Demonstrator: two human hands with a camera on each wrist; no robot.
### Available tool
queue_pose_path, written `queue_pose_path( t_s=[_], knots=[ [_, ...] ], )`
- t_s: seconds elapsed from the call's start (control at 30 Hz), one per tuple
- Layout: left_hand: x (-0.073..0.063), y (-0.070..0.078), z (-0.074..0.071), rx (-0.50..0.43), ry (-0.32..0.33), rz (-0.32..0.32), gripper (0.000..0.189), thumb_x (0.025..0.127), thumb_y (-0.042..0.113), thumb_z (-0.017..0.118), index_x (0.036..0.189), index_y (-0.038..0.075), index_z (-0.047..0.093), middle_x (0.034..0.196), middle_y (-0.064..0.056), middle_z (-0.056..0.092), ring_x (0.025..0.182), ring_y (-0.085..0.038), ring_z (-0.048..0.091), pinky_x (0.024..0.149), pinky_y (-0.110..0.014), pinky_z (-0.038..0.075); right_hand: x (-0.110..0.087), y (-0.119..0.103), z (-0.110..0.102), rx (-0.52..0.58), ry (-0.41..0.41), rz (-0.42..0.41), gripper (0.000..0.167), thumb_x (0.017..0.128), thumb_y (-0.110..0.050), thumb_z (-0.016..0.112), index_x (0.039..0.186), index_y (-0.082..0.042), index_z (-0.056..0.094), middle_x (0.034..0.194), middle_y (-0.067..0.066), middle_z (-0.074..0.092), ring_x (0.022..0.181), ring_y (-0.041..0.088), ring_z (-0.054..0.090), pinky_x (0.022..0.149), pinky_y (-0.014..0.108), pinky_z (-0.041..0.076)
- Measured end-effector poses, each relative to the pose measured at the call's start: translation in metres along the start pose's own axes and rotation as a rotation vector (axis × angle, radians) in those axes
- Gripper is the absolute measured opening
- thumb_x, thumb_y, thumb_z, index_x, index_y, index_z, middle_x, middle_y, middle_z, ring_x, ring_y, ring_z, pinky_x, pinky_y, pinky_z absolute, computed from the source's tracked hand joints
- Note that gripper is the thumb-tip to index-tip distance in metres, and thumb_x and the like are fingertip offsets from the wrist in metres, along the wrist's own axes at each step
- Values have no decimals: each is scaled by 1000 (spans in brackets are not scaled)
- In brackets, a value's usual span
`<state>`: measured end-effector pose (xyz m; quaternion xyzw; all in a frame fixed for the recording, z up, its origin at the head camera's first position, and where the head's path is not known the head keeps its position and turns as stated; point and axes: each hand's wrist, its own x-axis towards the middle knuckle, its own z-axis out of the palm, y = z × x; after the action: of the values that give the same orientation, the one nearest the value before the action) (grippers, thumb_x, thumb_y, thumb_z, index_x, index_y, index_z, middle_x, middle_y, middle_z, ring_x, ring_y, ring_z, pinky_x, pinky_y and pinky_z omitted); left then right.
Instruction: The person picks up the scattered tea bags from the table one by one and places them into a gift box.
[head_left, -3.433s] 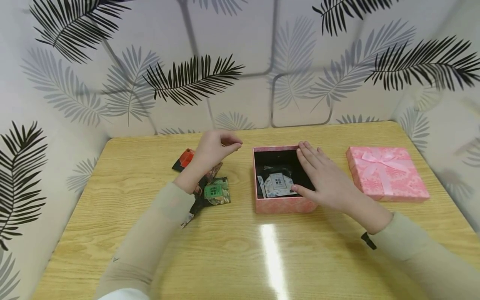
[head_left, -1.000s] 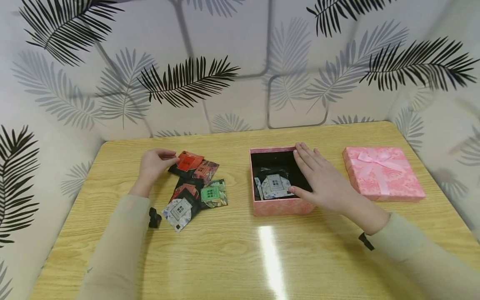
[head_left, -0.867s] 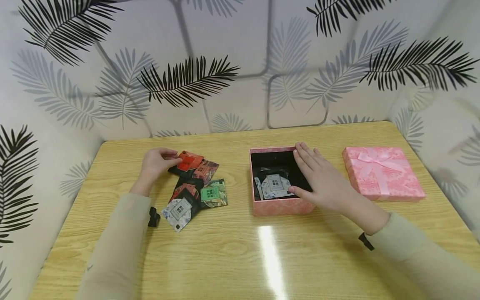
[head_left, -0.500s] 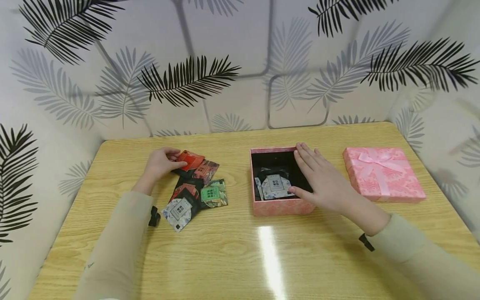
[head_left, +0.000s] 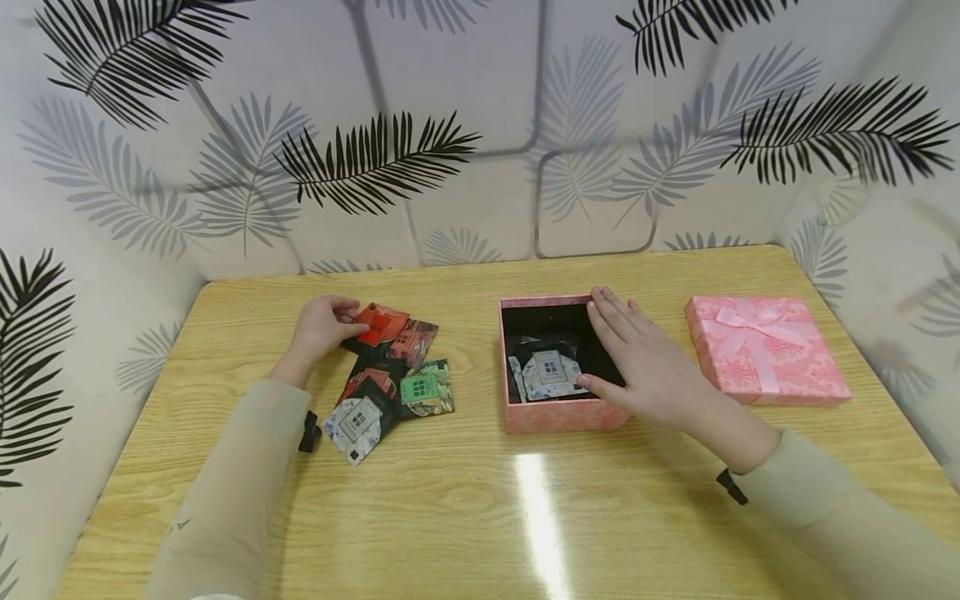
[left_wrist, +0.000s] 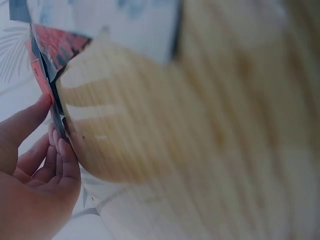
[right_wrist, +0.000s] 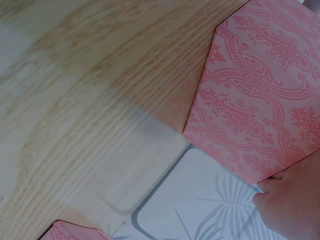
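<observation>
My left hand (head_left: 322,327) pinches the left edge of a red and black sachet (head_left: 385,322), thumb on top and fingers beneath in the left wrist view. That sachet lies at the back of a loose pile, overlapping a darker red sachet (head_left: 415,340). Closer to me are a green sachet (head_left: 422,388), a white-and-blue floral one (head_left: 358,425) and a partly covered red one. My right hand (head_left: 652,362) rests, fingers straight, along the right rim of a pink box (head_left: 566,417). Inside the black-lined box lies a white floral sachet (head_left: 552,374) with others partly hidden.
A pink patterned lid (head_left: 776,350) with a ribbon bow lies on the wooden table (head_left: 450,500) to the right of the box. Behind the table hangs a leaf-printed cloth (head_left: 465,83).
My left hand has moved left from beside the box to the pile's far left, then taken hold of the red sachet's edge. My right hand has stayed on the box.
</observation>
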<state>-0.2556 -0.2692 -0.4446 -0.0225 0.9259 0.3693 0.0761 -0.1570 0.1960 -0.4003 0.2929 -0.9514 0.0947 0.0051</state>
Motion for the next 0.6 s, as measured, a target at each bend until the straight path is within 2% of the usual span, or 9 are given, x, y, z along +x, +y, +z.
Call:
queue_pose_path(
  t_s=[0.23,0.6],
  knots=[
    [-3,-2,-1,-29,61,-14,36,101,7,72,133,-10,68,129,-31,71,117,-42,71,103,-50,59,0,0,0,-3,-5,1,98,103,-54,61,167,7,17,177,24,12,166,41,13,135,57,16],
    [-9,-2,-7,-50,141,-63,29,104,14,70,124,-7,75,127,-30,72,120,-42,66,106,-52,55,0,1,1,-6,0,0,98,103,-54,61,166,7,18,177,24,13,166,41,14,135,58,17]
  ],
)
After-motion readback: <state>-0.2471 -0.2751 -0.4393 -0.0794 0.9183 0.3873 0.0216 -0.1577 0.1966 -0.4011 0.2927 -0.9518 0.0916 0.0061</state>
